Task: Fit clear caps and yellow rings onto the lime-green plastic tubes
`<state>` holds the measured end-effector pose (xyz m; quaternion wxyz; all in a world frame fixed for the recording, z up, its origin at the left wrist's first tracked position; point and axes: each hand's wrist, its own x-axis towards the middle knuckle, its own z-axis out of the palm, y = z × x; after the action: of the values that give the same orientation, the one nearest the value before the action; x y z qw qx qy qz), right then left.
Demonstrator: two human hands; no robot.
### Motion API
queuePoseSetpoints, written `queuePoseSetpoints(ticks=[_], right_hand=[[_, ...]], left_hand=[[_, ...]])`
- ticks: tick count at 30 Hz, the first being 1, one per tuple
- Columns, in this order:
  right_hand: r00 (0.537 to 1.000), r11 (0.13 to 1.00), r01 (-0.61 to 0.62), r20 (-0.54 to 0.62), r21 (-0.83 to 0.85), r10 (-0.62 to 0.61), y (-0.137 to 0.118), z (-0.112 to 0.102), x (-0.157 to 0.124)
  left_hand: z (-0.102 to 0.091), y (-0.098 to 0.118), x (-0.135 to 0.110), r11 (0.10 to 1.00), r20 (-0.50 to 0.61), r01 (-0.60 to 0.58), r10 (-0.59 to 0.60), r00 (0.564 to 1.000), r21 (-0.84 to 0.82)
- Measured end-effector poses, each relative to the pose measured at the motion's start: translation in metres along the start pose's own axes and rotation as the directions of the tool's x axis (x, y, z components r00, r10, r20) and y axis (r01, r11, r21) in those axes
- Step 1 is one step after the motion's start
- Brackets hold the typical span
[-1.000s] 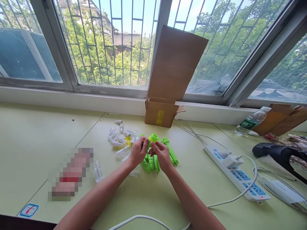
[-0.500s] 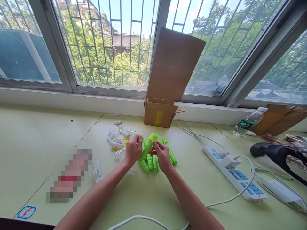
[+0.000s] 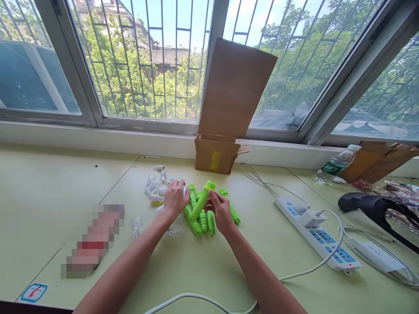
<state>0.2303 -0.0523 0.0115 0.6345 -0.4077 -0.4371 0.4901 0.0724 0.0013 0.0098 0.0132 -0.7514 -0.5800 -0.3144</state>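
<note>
My right hand (image 3: 221, 212) is closed on a bright green plastic tube (image 3: 201, 205), which has a threaded top and a yellow ring just below it. The tube tilts above several similar green tubes (image 3: 203, 222) on the table. My left hand (image 3: 176, 197) is apart from the tube, over the loose parts on its left. Its fingers point down and look slightly spread; the fingertips are partly hidden. Around it lie clear plastic cups (image 3: 152, 184), small white pieces (image 3: 163, 175) and a partly covered yellow ring (image 3: 159, 202). Another clear cup (image 3: 137, 226) lies by my left forearm.
A cardboard box (image 3: 216, 155) with a raised flap stands by the window. On the right are a white power strip (image 3: 317, 235) with cables, a water bottle (image 3: 338, 165) and a black curved object (image 3: 366, 207). A white cable (image 3: 193, 296) crosses the front.
My left hand has moved left, away from the green tube and onto the loose clear and white parts. My right hand still holds the tube in nearly the same place.
</note>
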Motion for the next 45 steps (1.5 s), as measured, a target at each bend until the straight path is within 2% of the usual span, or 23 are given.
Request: queuePoseSetpoints(ticks=[3,7,11,21,28,36,45], right_hand=[[1.000,1.000,-0.008,0.000,-0.006,0.008,0.0004,-0.0008,0.0002],[1.000,1.000,-0.009,0.000,-0.010,0.009,0.0006,-0.0012,0.0003],[1.000,1.000,-0.010,-0.003,-0.008,0.010,0.0020,-0.0018,0.0006],[1.000,1.000,-0.004,-0.012,-0.027,0.003,0.0029,-0.0019,0.0011],[1.000,0.999,-0.003,-0.014,-0.038,0.003,0.0017,-0.0007,0.0005],[1.000,0.999,-0.010,-0.024,-0.052,0.009,-0.0006,0.0012,-0.0017],[1.000,0.999,-0.016,-0.025,-0.039,0.015,-0.0030,0.0033,-0.0021]], left_hand=[[0.0036,-0.0021,-0.0006,0.995,0.080,0.037,-0.044,0.996,0.089],[0.0031,-0.0047,0.0006,0.980,0.116,0.119,-0.139,0.984,0.160],[0.0016,-0.0038,-0.0003,0.967,0.168,0.140,-0.177,0.970,0.211],[-0.0010,0.0002,-0.0003,0.966,0.201,0.169,-0.208,0.957,0.196],[-0.0011,0.0000,0.0001,0.969,0.165,0.151,-0.184,0.969,0.198],[-0.0003,-0.0004,0.0012,0.970,0.229,0.152,-0.194,0.954,0.189],[0.0011,0.0001,0.0003,0.975,0.162,0.124,-0.155,0.975,0.183]])
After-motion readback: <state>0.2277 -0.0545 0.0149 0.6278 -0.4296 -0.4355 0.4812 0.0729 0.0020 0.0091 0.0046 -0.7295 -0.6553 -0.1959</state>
